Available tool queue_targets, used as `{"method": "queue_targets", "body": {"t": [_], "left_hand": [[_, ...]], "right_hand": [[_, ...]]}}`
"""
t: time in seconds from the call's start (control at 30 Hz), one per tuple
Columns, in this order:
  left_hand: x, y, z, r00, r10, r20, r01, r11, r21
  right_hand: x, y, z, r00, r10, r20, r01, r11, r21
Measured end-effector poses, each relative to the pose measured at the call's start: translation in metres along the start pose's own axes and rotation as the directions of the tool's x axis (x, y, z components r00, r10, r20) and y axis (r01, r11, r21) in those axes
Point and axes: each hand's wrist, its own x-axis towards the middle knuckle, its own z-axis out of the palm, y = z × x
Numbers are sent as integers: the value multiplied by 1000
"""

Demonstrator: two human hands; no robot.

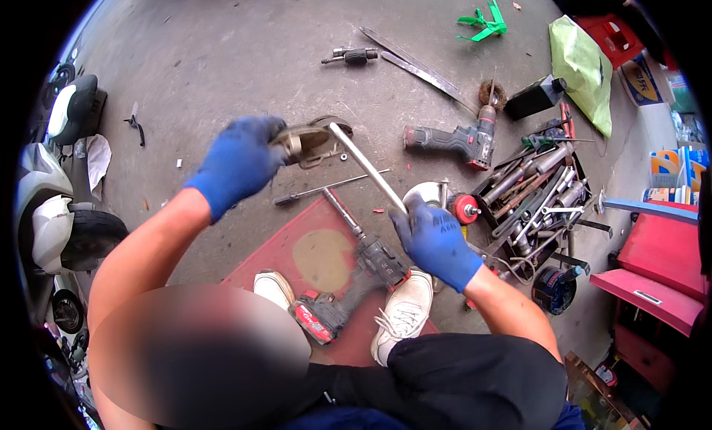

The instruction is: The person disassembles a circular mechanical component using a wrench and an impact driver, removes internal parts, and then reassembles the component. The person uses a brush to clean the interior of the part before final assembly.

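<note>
My left hand (pixel 241 159), in a blue glove, is closed round a brownish round metal part (pixel 304 141) with a ringed collar. From the right, my blue-gloved right hand (pixel 437 237) grips a silver metal rod (pixel 368 167). The rod's far end overlaps the edge of the round part; whether they touch I cannot tell. Behind the rod tip, a dark disc-like piece (pixel 337 124) shows in part. Below my hands, a cordless power tool (pixel 363 270) with a long socket lies on a red mat (pixel 259 256) between my white shoes.
A long thin screwdriver-like tool (pixel 326 187) lies beyond the mat. Farther right are a cordless drill (pixel 452 142) with a wire brush, a black bottle (pixel 535 98) and a box of wrenches and sockets (pixel 530 200). A red toolbox (pixel 656 252) stands at right, motor scooters (pixel 59 215) at left.
</note>
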Motion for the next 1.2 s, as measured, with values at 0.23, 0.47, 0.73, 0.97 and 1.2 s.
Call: {"method": "queue_targets", "body": {"t": [0.23,0.47,0.73,0.97,1.2], "left_hand": [[-12,-23,-1,981,-169,93,175,982,-67],[-9,-5,-4,998,-52,34,55,996,-74],[-10,-25,-9,973,-203,108,212,974,-79],[-11,-14,2,988,-129,89,137,987,-81],[-8,-26,-5,980,-162,115,175,978,-112]], "right_hand": [[20,-26,-119,695,-497,-520,102,784,-613],[-13,31,25,931,-361,47,340,815,-470],[20,-37,-102,678,-106,-727,311,938,153],[12,-14,-18,987,-149,55,153,792,-591],[11,-19,-87,697,-200,-689,459,862,215]]}}
